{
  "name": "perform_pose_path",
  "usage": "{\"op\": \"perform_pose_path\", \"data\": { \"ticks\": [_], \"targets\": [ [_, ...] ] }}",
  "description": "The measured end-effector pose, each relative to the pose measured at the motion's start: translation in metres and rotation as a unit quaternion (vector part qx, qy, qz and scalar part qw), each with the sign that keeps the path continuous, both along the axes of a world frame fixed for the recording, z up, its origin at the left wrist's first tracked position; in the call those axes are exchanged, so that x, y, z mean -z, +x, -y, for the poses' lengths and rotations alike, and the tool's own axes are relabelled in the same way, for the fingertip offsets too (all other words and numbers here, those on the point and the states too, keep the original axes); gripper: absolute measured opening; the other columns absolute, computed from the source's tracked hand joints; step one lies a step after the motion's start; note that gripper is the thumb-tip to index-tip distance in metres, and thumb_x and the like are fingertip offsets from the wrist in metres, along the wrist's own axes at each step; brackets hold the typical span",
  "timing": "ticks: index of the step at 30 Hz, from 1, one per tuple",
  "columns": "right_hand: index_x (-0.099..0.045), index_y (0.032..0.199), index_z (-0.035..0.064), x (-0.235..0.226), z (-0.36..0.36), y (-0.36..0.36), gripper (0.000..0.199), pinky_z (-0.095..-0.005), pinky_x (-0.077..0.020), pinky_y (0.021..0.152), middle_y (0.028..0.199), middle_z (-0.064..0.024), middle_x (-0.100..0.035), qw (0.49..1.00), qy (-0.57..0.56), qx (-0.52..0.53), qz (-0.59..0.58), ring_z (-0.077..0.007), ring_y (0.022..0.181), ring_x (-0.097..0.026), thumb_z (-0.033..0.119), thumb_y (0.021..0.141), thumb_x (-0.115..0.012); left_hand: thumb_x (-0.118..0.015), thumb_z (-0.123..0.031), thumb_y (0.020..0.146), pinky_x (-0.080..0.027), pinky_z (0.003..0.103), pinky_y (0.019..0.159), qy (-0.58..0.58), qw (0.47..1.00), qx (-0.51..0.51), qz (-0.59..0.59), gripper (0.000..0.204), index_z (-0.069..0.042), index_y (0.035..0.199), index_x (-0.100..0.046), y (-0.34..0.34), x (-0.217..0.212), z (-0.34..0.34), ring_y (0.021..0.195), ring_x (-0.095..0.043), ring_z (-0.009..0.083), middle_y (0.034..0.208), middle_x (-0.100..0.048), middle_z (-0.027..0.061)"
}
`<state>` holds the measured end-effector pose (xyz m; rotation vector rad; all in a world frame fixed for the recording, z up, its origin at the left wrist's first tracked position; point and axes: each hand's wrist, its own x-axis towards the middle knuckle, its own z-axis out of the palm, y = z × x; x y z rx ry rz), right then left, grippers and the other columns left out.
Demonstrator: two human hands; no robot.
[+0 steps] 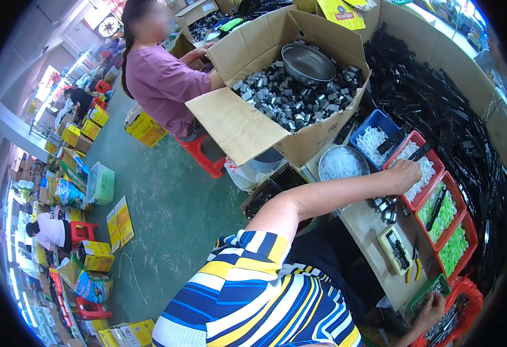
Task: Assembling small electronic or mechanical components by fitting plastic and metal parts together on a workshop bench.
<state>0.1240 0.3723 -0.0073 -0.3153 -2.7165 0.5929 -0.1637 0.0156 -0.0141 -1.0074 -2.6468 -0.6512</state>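
My left hand (405,176) reaches over a red tray of small white plastic parts (422,184), its fingers curled down among them; what they pinch is hidden. A black strip (421,151) lies across that tray just beyond the hand. At the lower right, my right hand (433,312) bends its fingers at the edge of a green tray (425,294) of small metal pieces; anything between them is too small to make out. Between the hands, a cream block (394,250) bears a black part. Beside it lie yellow-handled pliers (417,267) and several shiny metal pieces (386,209).
Red trays hold light-green parts (453,252); a blue tray (362,137) and a metal bowl (340,163) hold whitish ones. Black strips (438,110) are heaped along the far side. A cardboard box (239,124) of metal pieces stands ahead, with a person in purple (164,84) beyond.
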Motion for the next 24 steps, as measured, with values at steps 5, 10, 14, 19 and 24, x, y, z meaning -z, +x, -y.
{"op": "perform_pose_path", "data": {
  "ticks": [5, 10, 14, 19, 24],
  "targets": [
    [-0.062, 0.088, -0.0027, 0.002, -0.003, 0.005, 0.014, -0.0322, -0.0462, 0.067, 0.077, -0.0102, -0.060, 1.000, -0.005, 0.014, 0.010, -0.0198, 0.068, -0.056, 0.011, 0.090, -0.066, -0.079, -0.019, 0.068, -0.052, 0.047, 0.068, 0.123, 0.992, -0.012, 0.009, 0.020, -0.004, 0.068, -0.067, -0.005, -0.001, -0.002, 0.081, -0.066, 0.0369, 0.079, -0.065, 0.0167],
    [-0.064, 0.098, -0.0024, -0.006, 0.008, 0.002, 0.017, -0.0282, -0.0475, 0.073, 0.082, -0.0082, -0.063, 0.997, -0.037, 0.030, -0.054, -0.0155, 0.075, -0.058, 0.014, 0.095, -0.063, -0.078, -0.016, 0.068, -0.052, 0.045, 0.070, 0.204, 0.978, -0.007, 0.043, 0.017, -0.002, 0.070, -0.068, 0.017, -0.032, 0.006, 0.081, -0.066, 0.0360, 0.078, -0.066, 0.0193],
    [-0.064, 0.103, -0.0030, -0.008, 0.030, -0.023, 0.018, -0.0273, -0.0472, 0.074, 0.084, -0.0057, -0.063, 0.986, -0.137, 0.010, -0.093, -0.0143, 0.077, -0.057, 0.014, 0.096, -0.062, -0.071, -0.011, 0.072, -0.052, 0.044, 0.071, 0.269, 0.963, -0.005, 0.020, 0.011, -0.001, 0.071, -0.067, 0.026, -0.032, 0.000, 0.079, -0.065, 0.0372, 0.077, -0.064, 0.0211],
    [-0.065, 0.099, -0.0053, -0.043, 0.109, -0.032, 0.009, -0.0278, -0.0493, 0.085, 0.095, -0.0085, -0.067, 0.971, -0.205, -0.015, -0.123, -0.0162, 0.092, -0.062, -0.001, 0.091, -0.062, -0.061, -0.007, 0.076, -0.052, 0.043, 0.069, 0.250, 0.967, 0.040, -0.029, 0.010, -0.001, 0.078, -0.068, 0.031, -0.025, -0.011, 0.078, -0.065, 0.0375, 0.080, -0.066, 0.0211],
    [-0.064, 0.094, -0.0037, -0.066, 0.179, -0.081, 0.006, -0.0260, -0.0499, 0.083, 0.092, -0.0060, -0.066, 0.906, -0.380, -0.136, -0.127, -0.0113, 0.088, -0.062, -0.003, 0.088, -0.065, -0.072, -0.007, 0.085, -0.050, 0.024, 0.061, 0.500, 0.720, 0.000, 0.481, 0.009, -0.001, 0.093, -0.071, 0.082, -0.065, 0.023, 0.068, -0.064, 0.0106, 0.078, -0.069, 0.0047]
  ]
}}
